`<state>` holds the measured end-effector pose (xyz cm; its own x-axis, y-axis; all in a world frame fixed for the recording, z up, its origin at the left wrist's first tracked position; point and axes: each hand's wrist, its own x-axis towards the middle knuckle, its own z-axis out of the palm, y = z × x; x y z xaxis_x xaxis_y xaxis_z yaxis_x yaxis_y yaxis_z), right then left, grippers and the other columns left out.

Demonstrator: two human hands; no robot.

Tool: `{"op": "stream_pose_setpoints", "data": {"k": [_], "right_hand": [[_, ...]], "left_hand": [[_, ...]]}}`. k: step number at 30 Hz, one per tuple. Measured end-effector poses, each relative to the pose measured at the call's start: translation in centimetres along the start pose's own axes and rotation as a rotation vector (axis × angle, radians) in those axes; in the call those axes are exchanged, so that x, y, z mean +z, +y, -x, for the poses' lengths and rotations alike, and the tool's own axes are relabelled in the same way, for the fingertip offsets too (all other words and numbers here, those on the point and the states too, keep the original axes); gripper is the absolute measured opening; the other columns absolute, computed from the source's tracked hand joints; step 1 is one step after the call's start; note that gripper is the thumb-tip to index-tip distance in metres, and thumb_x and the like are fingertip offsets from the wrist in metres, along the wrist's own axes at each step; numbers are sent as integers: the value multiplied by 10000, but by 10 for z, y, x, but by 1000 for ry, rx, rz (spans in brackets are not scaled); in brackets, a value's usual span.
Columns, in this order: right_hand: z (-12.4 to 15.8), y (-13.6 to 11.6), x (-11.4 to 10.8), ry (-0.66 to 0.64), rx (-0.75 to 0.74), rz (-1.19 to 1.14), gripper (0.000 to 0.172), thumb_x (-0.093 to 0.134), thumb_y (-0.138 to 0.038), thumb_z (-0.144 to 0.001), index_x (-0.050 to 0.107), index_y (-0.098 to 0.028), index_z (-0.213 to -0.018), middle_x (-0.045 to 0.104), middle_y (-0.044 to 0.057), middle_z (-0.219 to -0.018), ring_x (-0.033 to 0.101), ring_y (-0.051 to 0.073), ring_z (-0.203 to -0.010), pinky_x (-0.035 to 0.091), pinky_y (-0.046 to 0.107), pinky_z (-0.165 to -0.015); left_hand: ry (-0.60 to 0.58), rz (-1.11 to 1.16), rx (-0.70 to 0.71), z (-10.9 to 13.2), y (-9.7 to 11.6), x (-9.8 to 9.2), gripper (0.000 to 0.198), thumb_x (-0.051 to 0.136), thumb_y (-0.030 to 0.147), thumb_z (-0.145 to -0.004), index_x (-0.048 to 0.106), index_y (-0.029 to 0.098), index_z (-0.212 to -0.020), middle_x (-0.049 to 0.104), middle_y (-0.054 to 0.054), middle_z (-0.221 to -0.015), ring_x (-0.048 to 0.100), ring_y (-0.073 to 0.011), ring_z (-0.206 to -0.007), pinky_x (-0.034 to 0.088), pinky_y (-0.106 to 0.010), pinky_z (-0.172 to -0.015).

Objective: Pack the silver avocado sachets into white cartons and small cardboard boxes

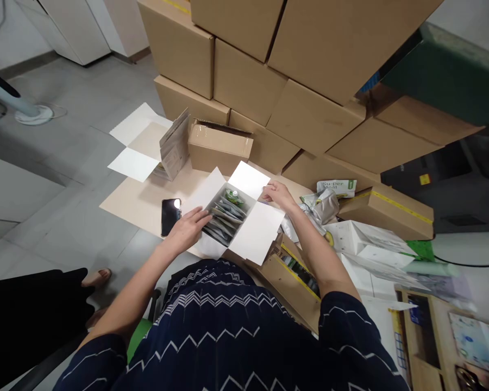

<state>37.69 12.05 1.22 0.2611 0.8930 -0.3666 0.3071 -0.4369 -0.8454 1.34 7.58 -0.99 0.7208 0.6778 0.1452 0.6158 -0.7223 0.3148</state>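
Note:
An open box with white flaps (pixel 257 231) sits on the light table (pixel 126 203) in front of me. Several flat pouches (pixel 224 217) stand packed inside it, with a green one (pixel 234 198) at the far end. My left hand (pixel 189 228) rests at the box's left edge, fingers apart and reaching over the pouches. At the far right flap is my right hand (pixel 277 194), its fingers bent together by the flap's corner; whether they pinch anything is too small to tell. A black phone (pixel 170 217) lies left of my left hand.
Stacked cartons (pixel 244 81) rise behind the table. Another open white-flapped box (pixel 146 138) is at the back left. Silvery pouches (pixel 326 206) and a carton with yellow tape (pixel 391 212) lie right. A person's foot (pixel 96 277) shows at lower left.

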Motion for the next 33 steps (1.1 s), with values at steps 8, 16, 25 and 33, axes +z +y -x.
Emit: {"op": "stream_pose_setpoints", "data": {"k": [8, 16, 25, 33], "right_hand": [[30, -3, 3, -89, -415, 272, 368, 546, -360, -904, 668, -186, -1204, 725, 55, -1013, 675, 178, -869, 537, 326, -830], [66, -11, 19, -491, -474, 1014, 482, 547, -538, -951, 622, -329, -1378, 383, 71, -1598, 331, 385, -1444, 345, 609, -1106], [39, -2, 11, -566, -395, 896, 449, 475, -202, -965, 652, -336, -1357, 345, -29, -1618, 382, 269, -1457, 309, 469, -1199], [37, -9, -3, -600, -336, 876, 538, 478, -38, -863, 707, -278, -1287, 404, 4, -1586, 409, 241, -1445, 333, 395, -1199]], "left_hand": [[-91, -143, 78, 34, -9, -3, 760, 444, -62, -749, 535, 225, -1447, 499, -100, -1523, 258, -292, -1523, 275, -550, -1230], [25, -241, 7, 61, -34, 34, 842, 502, -13, -810, 373, 404, -1530, 322, -86, -1633, 229, -345, -1528, 161, -694, -1174], [-173, -12, 206, 59, -64, -15, 586, 562, 260, -902, 482, 321, -1479, 373, -90, -1607, 245, -323, -1518, 204, -563, -1209], [284, 19, -388, 18, -5, 18, 359, 610, 525, -889, 721, 240, -1075, 553, -137, -1387, 379, -358, -1374, 305, -549, -1119]]}}
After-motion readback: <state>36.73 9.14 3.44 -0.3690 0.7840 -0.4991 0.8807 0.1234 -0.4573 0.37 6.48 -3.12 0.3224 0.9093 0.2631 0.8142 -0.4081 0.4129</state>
